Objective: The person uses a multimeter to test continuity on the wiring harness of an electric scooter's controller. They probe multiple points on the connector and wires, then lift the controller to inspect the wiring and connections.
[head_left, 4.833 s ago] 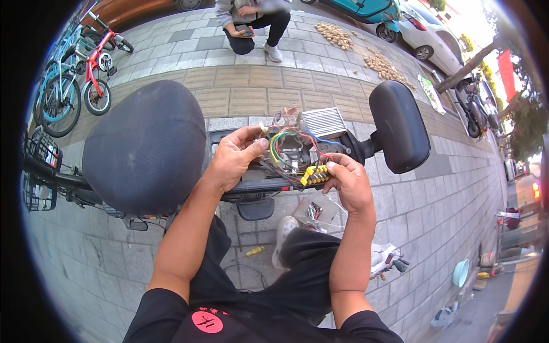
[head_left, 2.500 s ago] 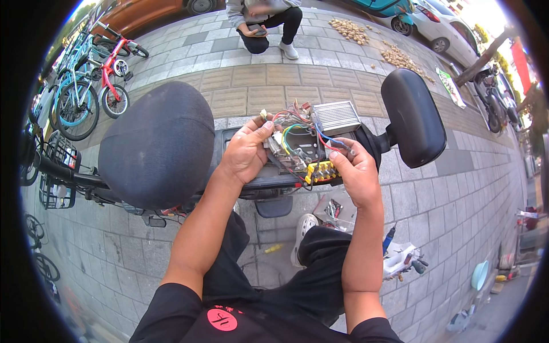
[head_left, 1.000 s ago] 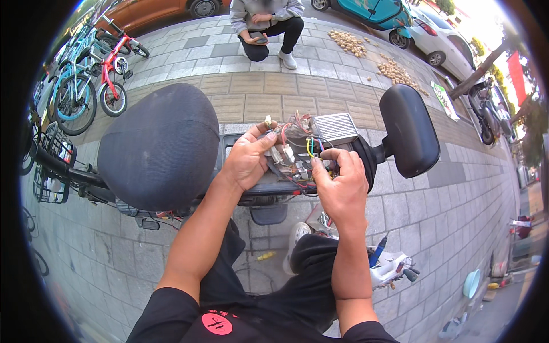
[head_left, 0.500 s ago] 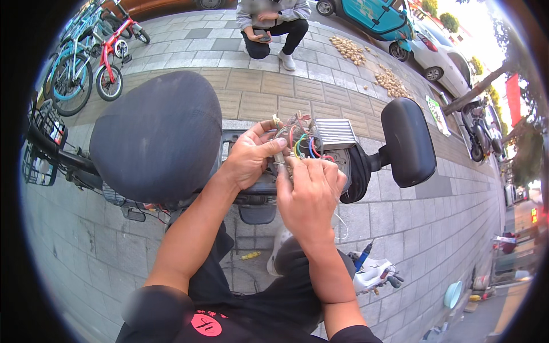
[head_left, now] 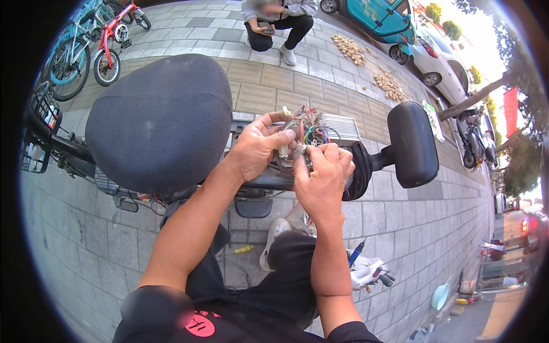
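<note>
My left hand (head_left: 258, 150) is closed, thumb against fingers, on wires from a tangled wiring bundle (head_left: 309, 127) on an electric scooter. A pale plug (head_left: 287, 112) sticks up by its fingertips. My right hand (head_left: 323, 178) pinches a small whitish connector (head_left: 301, 148) just right of the left thumb. Red, green and blue wires loop behind both hands. Against them sits a silver finned metal box (head_left: 341, 127). What lies under my fingers is partly hidden.
The scooter's dark seat (head_left: 163, 126) stands left, its padded backrest (head_left: 413, 144) right. A person (head_left: 278, 26) crouches across the pavement. A blue-handled tool (head_left: 357, 252) rests by white parts near my leg. A yellow object (head_left: 243, 250) lies on the ground. Bicycles (head_left: 86, 54) stand far left.
My right hand has shifted a little right and up, and the whitish connector now shows at its fingertips. My left hand keeps its hold on the wires. The view has shifted slightly.
</note>
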`<state>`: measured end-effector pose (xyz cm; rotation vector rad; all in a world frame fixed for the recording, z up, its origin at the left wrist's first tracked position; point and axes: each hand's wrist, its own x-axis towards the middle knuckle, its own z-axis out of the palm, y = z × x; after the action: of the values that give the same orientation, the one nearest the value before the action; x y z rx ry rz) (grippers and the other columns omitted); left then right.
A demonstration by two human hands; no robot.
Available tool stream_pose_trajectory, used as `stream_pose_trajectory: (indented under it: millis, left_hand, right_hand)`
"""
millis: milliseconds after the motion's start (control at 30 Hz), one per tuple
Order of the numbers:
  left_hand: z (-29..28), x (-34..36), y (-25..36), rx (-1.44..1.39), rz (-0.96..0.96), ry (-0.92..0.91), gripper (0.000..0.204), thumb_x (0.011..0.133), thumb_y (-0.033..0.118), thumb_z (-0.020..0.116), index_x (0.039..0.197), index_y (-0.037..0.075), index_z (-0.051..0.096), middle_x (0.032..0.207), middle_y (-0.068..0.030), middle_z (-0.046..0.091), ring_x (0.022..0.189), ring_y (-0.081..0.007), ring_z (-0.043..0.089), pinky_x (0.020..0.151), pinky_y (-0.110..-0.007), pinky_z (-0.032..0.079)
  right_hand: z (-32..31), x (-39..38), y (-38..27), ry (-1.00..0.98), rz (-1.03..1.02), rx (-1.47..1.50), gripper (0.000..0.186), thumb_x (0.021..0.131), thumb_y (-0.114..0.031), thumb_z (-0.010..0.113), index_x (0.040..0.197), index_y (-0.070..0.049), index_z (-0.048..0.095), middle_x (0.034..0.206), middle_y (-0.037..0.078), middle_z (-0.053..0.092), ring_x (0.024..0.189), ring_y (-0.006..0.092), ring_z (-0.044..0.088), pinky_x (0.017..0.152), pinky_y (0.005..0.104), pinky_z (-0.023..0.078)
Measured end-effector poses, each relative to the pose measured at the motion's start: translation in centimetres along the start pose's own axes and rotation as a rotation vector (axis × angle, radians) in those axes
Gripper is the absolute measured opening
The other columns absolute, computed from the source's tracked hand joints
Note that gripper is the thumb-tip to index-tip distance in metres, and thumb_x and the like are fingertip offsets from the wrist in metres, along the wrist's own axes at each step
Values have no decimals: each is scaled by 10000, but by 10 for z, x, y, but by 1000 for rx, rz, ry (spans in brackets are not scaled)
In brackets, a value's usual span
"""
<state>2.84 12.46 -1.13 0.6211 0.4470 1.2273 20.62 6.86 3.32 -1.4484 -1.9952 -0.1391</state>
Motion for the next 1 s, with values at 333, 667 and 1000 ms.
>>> stream_pose_trajectory:
  millis: [333, 667, 1000]
  left_hand:
    - [5, 5, 2, 104, -22, 87, 490, 1003, 66, 855, 1422, 9, 608, 1238, -116, 789, 1134, -182, 761, 978, -358, 613]
    - [-7, 5, 2, -98, -111, 23, 369, 1049, 19, 764, 1388, 55, 623, 1249, -124, 779, 1133, -216, 779, 977, -409, 657]
    - [-7, 4, 2, -113, -112, 13, 284, 1074, 20, 716, 1344, 74, 646, 1175, -126, 799, 1062, -239, 788, 963, -416, 655]
  right_hand:
    - [-8, 10, 7, -235, -2, 115, 253, 991, -236, 773, 1093, -6, 784, 1162, 134, 679, 1168, 365, 554, 1062, 526, 392]
    - [2, 18, 42, -433, -33, 387, 251, 1011, -285, 748, 1084, -45, 767, 1149, 108, 662, 1134, 353, 540, 1043, 489, 410]
    - [6, 13, 45, -355, -70, 454, 211, 1022, -257, 732, 1074, -56, 766, 1085, 113, 661, 1085, 343, 550, 1000, 478, 432]
